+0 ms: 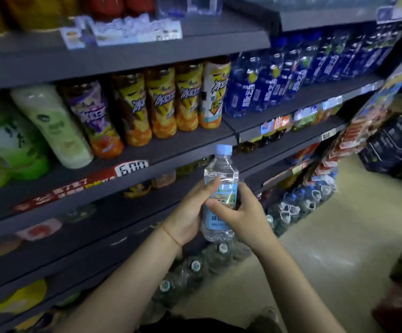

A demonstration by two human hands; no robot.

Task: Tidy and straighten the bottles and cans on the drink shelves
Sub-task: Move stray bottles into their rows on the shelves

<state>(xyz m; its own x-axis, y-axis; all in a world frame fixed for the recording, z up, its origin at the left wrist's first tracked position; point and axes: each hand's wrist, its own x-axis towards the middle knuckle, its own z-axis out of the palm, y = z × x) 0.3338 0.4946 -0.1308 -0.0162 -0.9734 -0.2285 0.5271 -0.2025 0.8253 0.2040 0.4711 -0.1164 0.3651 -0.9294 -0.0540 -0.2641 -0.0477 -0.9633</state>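
You hold one water bottle [220, 188] upright in front of the dark shelves [147, 54], clear of every board. Your left hand [190, 212] wraps its lower body from the left, thumb laid across the label. Your right hand [240, 212] grips it from the right, thumb on the label, fingers curled round behind. Pale blue cap on top, clear body, blue and green label.

Around it: on the shelf board behind and above, four yellow tea bottles [161, 102] stand in a row. Left of them one purple bottle [94, 116], then one pale green bottle [51, 126], then green bottles [5, 145] at the left edge. To the right, a long row of blue drink bottles [279, 80] runs far back; blur stops a count. Price tags [130, 168] sit along the board fronts.

Near the floor below your hands, shrink-wrapped packs of water [195, 267] lie against the shelf base, three caps showing near and more packs farther right. Nothing stands between the bottle and the shelf front.

Hard to make out: the lower shelves are dark, their goods only smears of colour. The top shelf bottles are cut off by the frame edge. Stacked cartons [392, 140] at far right and a dark shape at the lower right corner are blurred.
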